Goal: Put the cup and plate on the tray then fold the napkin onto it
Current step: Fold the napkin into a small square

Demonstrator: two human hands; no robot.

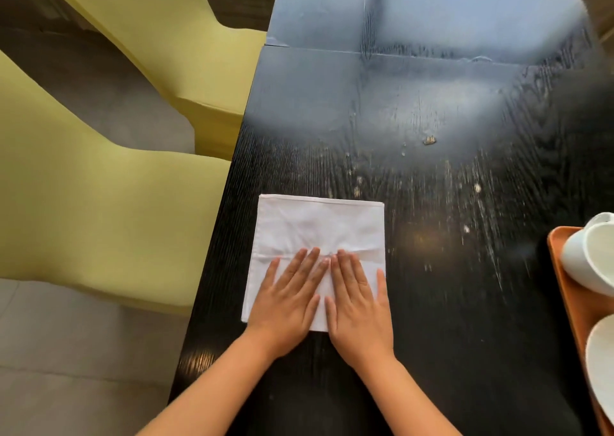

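Observation:
A white napkin (319, 229) lies flat as a square on the dark table, near its left edge. My left hand (289, 299) and my right hand (357, 302) press side by side on the napkin's near half, fingers straight and flat. At the right edge of the view an orange tray (564, 289) carries a white cup (588, 256) lying tilted with its mouth toward me, and a white plate (601, 366) nearer to me, cut off by the frame.
The black wooden table (432, 169) stretches ahead with crumbs and a small scrap (429, 140) on it. Yellow-green chairs (99, 203) stand along the left side. Grey floor lies at the lower left.

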